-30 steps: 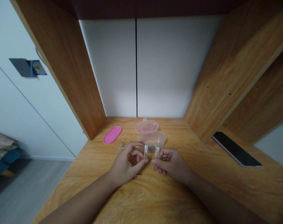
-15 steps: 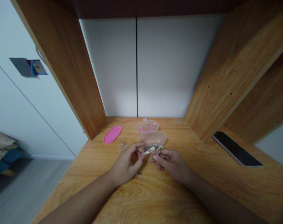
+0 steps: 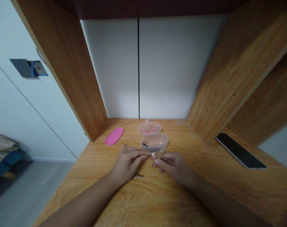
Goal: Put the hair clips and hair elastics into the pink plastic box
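Note:
My left hand [image 3: 126,164] pinches a small pale hair clip [image 3: 151,154], held nearly flat and pointing right. My right hand [image 3: 172,164] pinches a second small clip [image 3: 161,153] right beside it. Both clips hover just in front of an open clear plastic box [image 3: 154,141], whose clear lid with a pink handle [image 3: 149,128] lies open behind it. Another small clip [image 3: 139,177] lies on the wooden desk [image 3: 157,195] under my left hand.
A pink oval lid [image 3: 114,136] lies at the back left of the desk. A few small metal clips [image 3: 124,147] sit beyond my left hand. A dark phone [image 3: 240,150] lies on the right. Wooden side panels flank the desk.
Both clips stood upright a second ago; they are now tipped down toward the box. My left hand has flattened and shifted slightly forward.

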`<state>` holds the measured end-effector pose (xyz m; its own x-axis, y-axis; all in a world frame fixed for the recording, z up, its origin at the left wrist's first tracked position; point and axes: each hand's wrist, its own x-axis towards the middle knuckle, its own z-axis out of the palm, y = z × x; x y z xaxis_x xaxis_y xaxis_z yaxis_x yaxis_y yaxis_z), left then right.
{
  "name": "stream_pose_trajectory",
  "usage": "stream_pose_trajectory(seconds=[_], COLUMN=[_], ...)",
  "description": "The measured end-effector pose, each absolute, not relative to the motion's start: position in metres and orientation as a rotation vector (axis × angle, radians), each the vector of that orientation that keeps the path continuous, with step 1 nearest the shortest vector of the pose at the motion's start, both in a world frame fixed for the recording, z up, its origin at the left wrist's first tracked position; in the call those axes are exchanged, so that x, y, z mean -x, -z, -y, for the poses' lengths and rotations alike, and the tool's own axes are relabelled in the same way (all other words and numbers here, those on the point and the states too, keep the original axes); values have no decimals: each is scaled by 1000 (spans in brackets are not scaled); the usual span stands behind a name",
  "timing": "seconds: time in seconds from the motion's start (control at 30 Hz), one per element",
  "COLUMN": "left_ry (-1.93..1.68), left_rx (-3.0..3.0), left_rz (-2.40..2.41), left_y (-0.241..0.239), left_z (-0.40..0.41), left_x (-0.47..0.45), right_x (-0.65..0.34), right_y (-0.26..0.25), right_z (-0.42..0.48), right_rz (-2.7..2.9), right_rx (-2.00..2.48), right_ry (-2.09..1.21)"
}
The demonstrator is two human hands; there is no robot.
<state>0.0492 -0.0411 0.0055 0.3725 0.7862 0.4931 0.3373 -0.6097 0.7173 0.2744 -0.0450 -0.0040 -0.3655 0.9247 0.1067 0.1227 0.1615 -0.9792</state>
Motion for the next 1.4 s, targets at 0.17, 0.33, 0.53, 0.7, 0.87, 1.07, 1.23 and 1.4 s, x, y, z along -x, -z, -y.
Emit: stream_pose_trajectory(seconds=[0.17,0.33,0.53,0.7,0.87,1.07,1.23,1.4], left_ry=[-1180,-1091,-1094,-1097,-1111,-1122,-1110,-1081], left_rx=[-1923,-1662,-1700,-1941,-1931,-1875,-1848,-1809], left_rz=[-965,-856,-888,-912,-941,-922,-883,-866], left_y=[-4,1,2,-4,-6,-1,-2,-2], left_z=[42,46,45,44,45,45,45,46], left_x=[-51,-55,-52,-49,-49,-49,-50,-52], right_x=[-276,-276,-276,-276,-276,-277,-277,-276], right_y=[2,-1,-3,-1,-1,0,2,4], right_z=[44,43,43,43,42,42,41,41], right_rz=[1661,1690,1709,1707,1702,1693,1667,1620], right_rx=[1026,1034,1041,1048,1046,1030,1010,993], right_ry=[-1278,-1259,-1257,-1248,-1253,-1282,-1315,-1364])
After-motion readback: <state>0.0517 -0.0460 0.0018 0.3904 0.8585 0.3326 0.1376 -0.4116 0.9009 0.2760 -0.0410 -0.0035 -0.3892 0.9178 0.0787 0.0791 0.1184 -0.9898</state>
